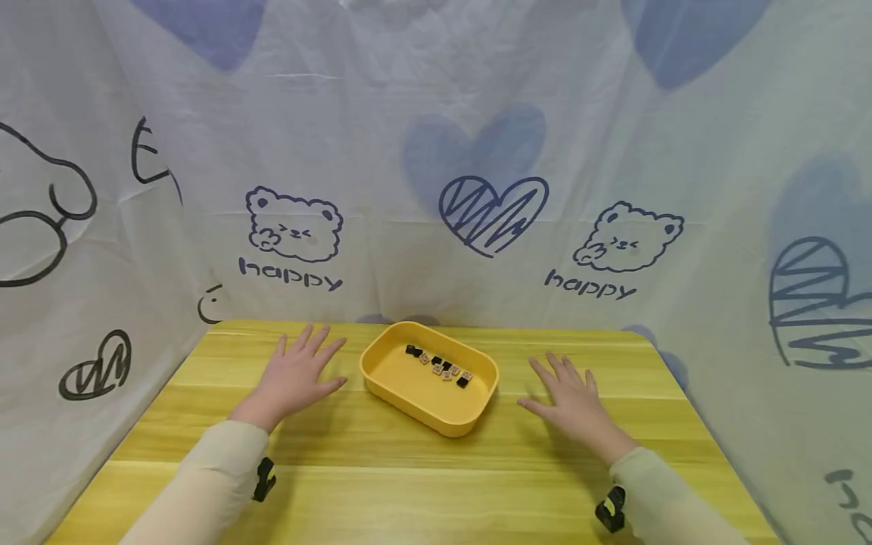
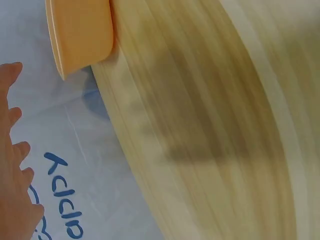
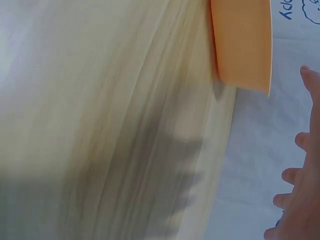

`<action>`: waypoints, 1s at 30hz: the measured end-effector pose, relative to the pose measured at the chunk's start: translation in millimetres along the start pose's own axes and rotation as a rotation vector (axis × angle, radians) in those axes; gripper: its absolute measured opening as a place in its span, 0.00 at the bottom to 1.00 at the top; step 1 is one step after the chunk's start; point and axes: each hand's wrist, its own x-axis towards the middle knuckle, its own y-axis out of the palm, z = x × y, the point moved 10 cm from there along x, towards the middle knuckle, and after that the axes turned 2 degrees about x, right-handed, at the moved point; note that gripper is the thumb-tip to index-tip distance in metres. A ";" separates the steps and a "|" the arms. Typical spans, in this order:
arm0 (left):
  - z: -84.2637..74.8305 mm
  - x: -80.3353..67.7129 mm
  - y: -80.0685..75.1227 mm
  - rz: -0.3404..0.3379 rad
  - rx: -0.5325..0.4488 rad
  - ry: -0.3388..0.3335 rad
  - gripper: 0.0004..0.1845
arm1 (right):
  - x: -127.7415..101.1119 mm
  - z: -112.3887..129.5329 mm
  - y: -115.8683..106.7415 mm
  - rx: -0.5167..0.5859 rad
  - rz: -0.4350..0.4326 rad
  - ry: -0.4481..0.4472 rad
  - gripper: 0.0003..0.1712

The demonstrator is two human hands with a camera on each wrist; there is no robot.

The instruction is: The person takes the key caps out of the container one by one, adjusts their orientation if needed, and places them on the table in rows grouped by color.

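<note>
Head view: we see a yellow tray (image 1: 409,382) on the wooden counter (image 1: 409,484), between our two hands.
Left hand (image 1: 294,378): flat on the counter, fingers spread and straight, holding nothing; it lies just left of the tray's near-left corner.
Right hand (image 1: 574,400): also flat with fingers spread, holding nothing; it sits to the right of the tray, with a slightly wider gap than on the left.
Tray contents: a short row of small black and reddish pieces (image 1: 441,365) lies along the far side of the tray floor; we cannot tell what they are.
Tray axis: its long axis runs from far-left to near-right, so the far-left end is closer to our left hand and the near-right end points toward the right hand.
Nearer hand: the left, by our judgement, though only by a little.
Left wrist view: the tray's corner (image 2: 82,35) shows at the counter's far edge, with fingertips (image 2: 12,70) apart from it.
Right wrist view: the tray's wall (image 3: 242,42) and spread fingers (image 3: 302,175), not touching.
Surround: printed cloth (image 1: 436,189) with bears and hearts.
</note>
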 end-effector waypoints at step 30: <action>-111.6 81.4 4.2 0.216 0.001 0.262 0.23 | 11.5 36.8 68.0 0.385 0.137 0.187 0.57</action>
